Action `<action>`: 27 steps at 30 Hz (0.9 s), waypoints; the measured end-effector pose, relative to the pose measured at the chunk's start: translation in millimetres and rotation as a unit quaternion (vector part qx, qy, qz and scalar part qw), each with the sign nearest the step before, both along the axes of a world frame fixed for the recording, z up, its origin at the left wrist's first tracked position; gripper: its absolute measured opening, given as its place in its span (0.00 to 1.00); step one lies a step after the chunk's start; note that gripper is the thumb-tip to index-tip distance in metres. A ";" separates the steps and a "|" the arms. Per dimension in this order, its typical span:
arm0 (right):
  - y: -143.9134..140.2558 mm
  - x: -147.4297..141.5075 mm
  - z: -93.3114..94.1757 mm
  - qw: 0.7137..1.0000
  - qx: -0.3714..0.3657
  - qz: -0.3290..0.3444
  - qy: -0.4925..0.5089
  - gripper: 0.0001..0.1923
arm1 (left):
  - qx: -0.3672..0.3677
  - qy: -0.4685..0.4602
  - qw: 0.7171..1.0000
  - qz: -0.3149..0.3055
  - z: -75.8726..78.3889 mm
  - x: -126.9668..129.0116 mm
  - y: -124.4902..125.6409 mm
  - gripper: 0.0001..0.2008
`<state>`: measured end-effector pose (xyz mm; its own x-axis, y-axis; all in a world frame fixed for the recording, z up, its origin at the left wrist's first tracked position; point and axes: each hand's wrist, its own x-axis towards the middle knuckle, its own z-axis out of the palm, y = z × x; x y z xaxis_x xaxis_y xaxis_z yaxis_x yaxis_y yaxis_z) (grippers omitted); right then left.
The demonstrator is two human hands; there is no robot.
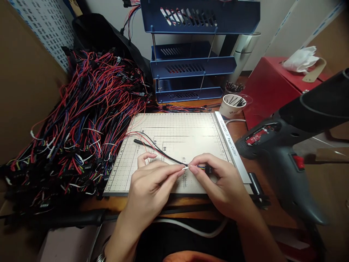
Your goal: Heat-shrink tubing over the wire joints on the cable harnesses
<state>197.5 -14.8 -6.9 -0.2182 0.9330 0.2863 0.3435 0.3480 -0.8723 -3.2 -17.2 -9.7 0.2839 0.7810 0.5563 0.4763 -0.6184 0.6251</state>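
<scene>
Lower centre of the frame: left hand (149, 182) and right hand (218, 182) meeting fingertip to fingertip over a paper cutter (174, 145) with a gridded board. Left thumb and forefinger pinched narrow on a thin black-sleeved wire (160, 152), right at the small white piece where the sleeve ends. Right fingers closed tight on the other end, around a small black connector (208, 169) with short coloured leads showing just beside the fingertips. Wire running up and left from the pinch across the board, its free black tip lying on the grid toward the centre left, a thin red strand beside it

Left half of the frame: a big tangled heap of wire harnesses (79, 123), red, blue and black, spilling against the board's left edge. Upper centre: a blue stacked tray rack (191, 65). Just right of that, near the cutter's top corner, a white cup (231, 104) holding dark sticks. Right side: a black heat gun (289, 153) with a red switch, close to the camera, well apart from the hands. Behind it, upper right, a red box (272, 83) with crumpled white tissue (300, 60) on top
</scene>
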 end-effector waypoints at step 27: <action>-5.8 0.2 -1.0 0.999 -0.030 -0.021 0.012 0.07 | -0.032 -0.031 0.999 0.017 2.1 1.0 -0.4 0.08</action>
<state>197.7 -20.6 -7.9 -0.1728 0.9565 0.2351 0.3351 0.2816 -0.8991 -2.2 -17.6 -7.6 0.2235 0.8242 0.5204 0.4558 -0.5603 0.6916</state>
